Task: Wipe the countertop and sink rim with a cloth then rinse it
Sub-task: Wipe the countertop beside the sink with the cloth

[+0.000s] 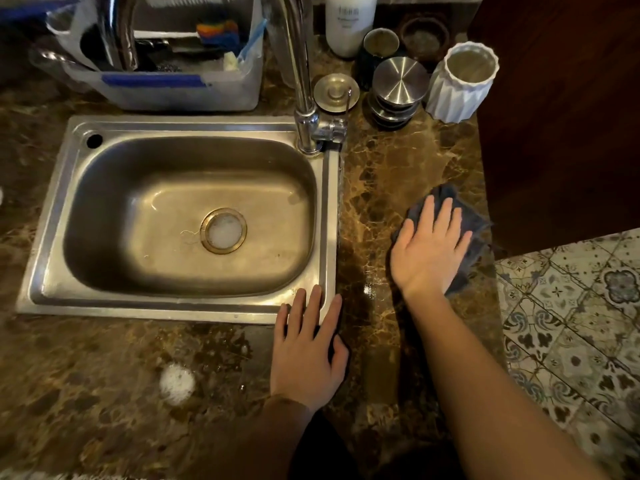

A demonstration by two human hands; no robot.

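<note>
A dark blue-grey cloth (476,230) lies on the brown marble countertop (377,188) to the right of the steel sink, near the counter's right edge. My right hand (429,247) presses flat on the cloth, fingers spread. My left hand (308,344) rests flat and empty on the countertop at the sink's front right corner, its fingertips touching the sink rim (330,216). The basin is bare, with foam in the drain (223,231). The tall chrome tap (304,98) stands at the sink's back right corner; no water runs from it.
A foam blob (177,382) and wet patches lie on the counter in front of the sink. Behind the sink stands a plastic tub (180,88) of cleaning tools. A white bottle (349,22), steel lidded tins (398,88), a white ribbed vase (460,81) and a drain plug (334,91) crowd the back right. Tiled floor shows right.
</note>
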